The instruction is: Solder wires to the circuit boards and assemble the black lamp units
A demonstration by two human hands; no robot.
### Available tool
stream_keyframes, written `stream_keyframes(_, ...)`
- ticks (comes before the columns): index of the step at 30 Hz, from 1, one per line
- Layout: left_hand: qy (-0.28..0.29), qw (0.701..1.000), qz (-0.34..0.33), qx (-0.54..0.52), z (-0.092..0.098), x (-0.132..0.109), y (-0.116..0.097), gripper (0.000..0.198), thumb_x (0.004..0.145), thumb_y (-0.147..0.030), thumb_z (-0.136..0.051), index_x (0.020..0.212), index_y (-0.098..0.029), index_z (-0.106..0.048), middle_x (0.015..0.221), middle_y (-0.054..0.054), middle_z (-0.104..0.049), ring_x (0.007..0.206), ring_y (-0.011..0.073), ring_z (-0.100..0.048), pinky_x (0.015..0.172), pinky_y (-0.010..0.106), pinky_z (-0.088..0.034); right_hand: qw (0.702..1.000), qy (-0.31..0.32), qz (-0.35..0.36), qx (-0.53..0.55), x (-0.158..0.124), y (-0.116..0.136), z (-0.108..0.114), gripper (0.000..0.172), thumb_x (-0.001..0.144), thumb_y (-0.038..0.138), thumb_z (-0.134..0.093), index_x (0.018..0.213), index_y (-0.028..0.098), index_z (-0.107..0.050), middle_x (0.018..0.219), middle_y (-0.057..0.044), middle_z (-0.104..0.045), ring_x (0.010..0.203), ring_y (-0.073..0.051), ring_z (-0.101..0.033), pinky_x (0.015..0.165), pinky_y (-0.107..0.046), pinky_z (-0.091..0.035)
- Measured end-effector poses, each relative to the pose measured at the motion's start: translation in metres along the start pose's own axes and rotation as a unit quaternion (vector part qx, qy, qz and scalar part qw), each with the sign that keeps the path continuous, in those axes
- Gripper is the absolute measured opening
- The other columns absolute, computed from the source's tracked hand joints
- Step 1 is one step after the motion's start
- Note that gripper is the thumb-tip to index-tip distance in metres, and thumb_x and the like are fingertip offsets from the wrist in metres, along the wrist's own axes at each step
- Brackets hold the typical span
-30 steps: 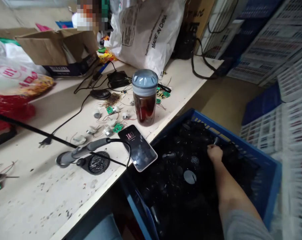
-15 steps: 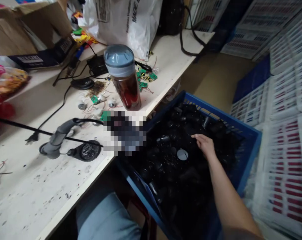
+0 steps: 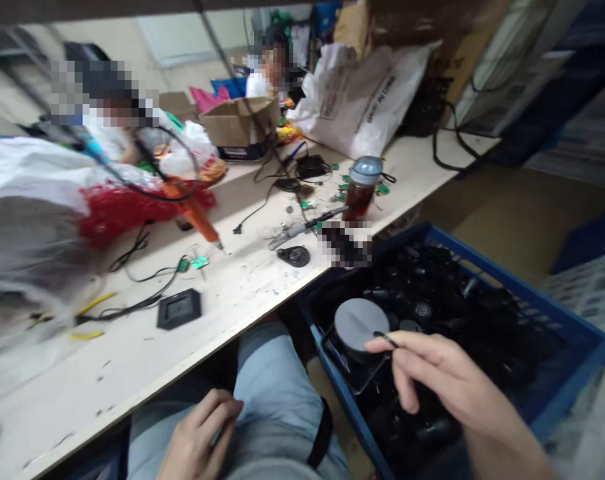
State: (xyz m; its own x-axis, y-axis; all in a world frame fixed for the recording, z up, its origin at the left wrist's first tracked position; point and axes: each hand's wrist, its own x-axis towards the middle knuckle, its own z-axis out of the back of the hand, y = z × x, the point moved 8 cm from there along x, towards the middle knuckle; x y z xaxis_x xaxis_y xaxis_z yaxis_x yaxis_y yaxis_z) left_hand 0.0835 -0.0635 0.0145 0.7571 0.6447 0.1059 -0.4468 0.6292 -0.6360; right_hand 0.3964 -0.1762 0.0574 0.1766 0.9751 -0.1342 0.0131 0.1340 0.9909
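As the left hand [image 3: 202,433] lay curled over the lap [image 3: 262,367], holding what, if anything, I couldn't tell, the right hand [image 3: 427,370] pinched a thin dark strip [image 3: 385,340] at the grey-topped black piece [image 3: 357,320], by the left side of the blue crate [image 3: 577,373]. Handling that piece seemed the step, calling for a secure pinch. Rightward along the speckled bench [image 3: 142,360] came an orange tool [image 3: 197,217], then a bottle [image 3: 362,190].

Gray-faced black part [image 3: 359,323], face up

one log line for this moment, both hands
right hand: fingertips at grey disc, over blue crate | left hand: curled at lap | grip: unclear
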Motion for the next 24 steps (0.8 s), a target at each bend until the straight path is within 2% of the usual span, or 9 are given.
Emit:
stream_keyframes(2, 0.01, 0.994, 0.044, -0.102, 0.004, -0.006, -0.008, 0.016, 0.092, -0.034, -0.064, 0.088, -0.024, -0.075, 0.084, 0.007, -0.073, 0.077, 0.0186, -0.071, 0.071, 0.022, -0.056, 0.997, 0.064, 0.027, 0.032, 0.012, 0.015, -0.064, 0.055, 0.098, 0.061, -0.055, 0.116, 0.012, -0.073, 0.051, -0.001, -0.062, 0.045, -0.013, -0.059, 0.051, -0.023, -0.05)
stream_keyframes(4, 0.042, 0.961, 0.113, -0.248, 0.005, -0.018, -0.009, 0.026, 0.089, -0.046, -0.069, 0.085, -0.021, -0.075, 0.082, 0.007, -0.073, 0.079, 0.0207, -0.07, 0.074, 0.026, -0.056, 0.99, 0.121, 0.069, 0.037, 0.02, 0.03, -0.128, 0.049, 0.102, 0.054, -0.051, 0.118, 0.012, -0.071, 0.056, -0.001, -0.066, 0.047, -0.013, -0.061, 0.05, -0.022, -0.05)
stream_keyframes(6, 0.052, 0.88, 0.173, -0.44, 0.007, -0.033, -0.005, 0.044, 0.086, -0.062, -0.068, 0.094, -0.02, -0.076, 0.088, 0.009, -0.075, 0.084, 0.0235, -0.071, 0.081, 0.032, -0.056, 0.973, 0.164, 0.163, -0.021, 0.024, 0.05, -0.187, 0.038, 0.104, 0.041, -0.048, 0.12, 0.013, -0.069, 0.064, -0.002, -0.07, 0.054, -0.013, -0.065, 0.056, -0.023, -0.053)
stream_keyframes(8, 0.026, 0.762, 0.202, -0.615, 0.018, -0.047, 0.003, 0.062, 0.086, -0.073, -0.06, 0.108, -0.018, -0.074, 0.101, 0.013, -0.076, 0.093, 0.0273, -0.072, 0.086, 0.038, -0.056, 0.93, 0.186, 0.298, -0.106, 0.02, 0.07, -0.24, 0.03, 0.104, 0.03, -0.047, 0.116, 0.013, -0.069, 0.074, -0.005, -0.073, 0.066, -0.016, -0.07, 0.068, -0.027, -0.056)
stream_keyframes(11, -0.028, 0.629, 0.195, -0.752, 0.046, -0.062, 0.022, 0.076, 0.086, -0.076, -0.057, 0.124, -0.012, -0.069, 0.122, 0.022, -0.071, 0.111, 0.0344, -0.069, 0.091, 0.041, -0.055, 0.86, 0.207, 0.423, -0.195, 0.015, 0.076, -0.302, 0.028, 0.105, 0.025, -0.043, 0.098, 0.015, -0.068, 0.075, -0.006, -0.072, 0.069, -0.018, -0.069, 0.071, -0.031, -0.055)
stream_keyframes(14, -0.087, 0.57, 0.153, -0.802, 0.08, -0.072, 0.044, 0.082, 0.082, -0.075, -0.064, 0.132, -0.01, -0.063, 0.129, 0.024, -0.068, 0.118, 0.0383, -0.067, 0.095, 0.045, -0.055, 0.831, 0.249, 0.435, -0.24, 0.022, 0.058, -0.347, 0.03, 0.107, 0.026, -0.039, 0.091, 0.017, -0.063, 0.074, -0.006, -0.07, 0.066, -0.018, -0.068, 0.065, -0.029, -0.053)
stream_keyframes(19, -0.175, 0.517, 0.145, -0.825, 0.108, -0.084, 0.085, 0.085, 0.077, -0.079, -0.066, 0.126, -0.009, -0.065, 0.114, 0.022, -0.074, 0.097, 0.0347, -0.074, 0.076, 0.039, -0.06, 0.781, 0.326, 0.431, -0.312, 0.044, 0.04, -0.391, 0.024, 0.106, 0.022, -0.041, 0.1, 0.016, -0.064, 0.08, -0.006, -0.07, 0.069, -0.019, -0.068, 0.061, -0.029, -0.052)
stream_keyframes(21, -0.212, 0.494, 0.16, -0.828, 0.112, -0.087, 0.104, 0.081, 0.083, -0.075, -0.061, 0.125, -0.006, -0.066, 0.113, 0.022, -0.074, 0.087, 0.031, -0.075, 0.069, 0.036, -0.06, 0.75, 0.34, 0.45, -0.345, 0.051, 0.057, -0.399, 0.023, 0.104, 0.02, -0.044, 0.097, 0.016, -0.065, 0.079, -0.006, -0.07, 0.069, -0.02, -0.066, 0.061, -0.031, -0.053)
stream_keyframes(24, -0.275, 0.46, 0.215, -0.817, 0.112, -0.09, 0.134, 0.071, 0.093, -0.066, -0.053, 0.124, -0.004, -0.065, 0.106, 0.021, -0.076, 0.08, 0.0299, -0.075, 0.067, 0.037, -0.06, 0.72, 0.316, 0.498, -0.366, 0.051, 0.117, -0.407, 0.024, 0.103, 0.016, -0.045, 0.097, 0.015, -0.069, 0.078, -0.006, -0.069, 0.068, -0.02, -0.063, 0.063, -0.034, -0.054)
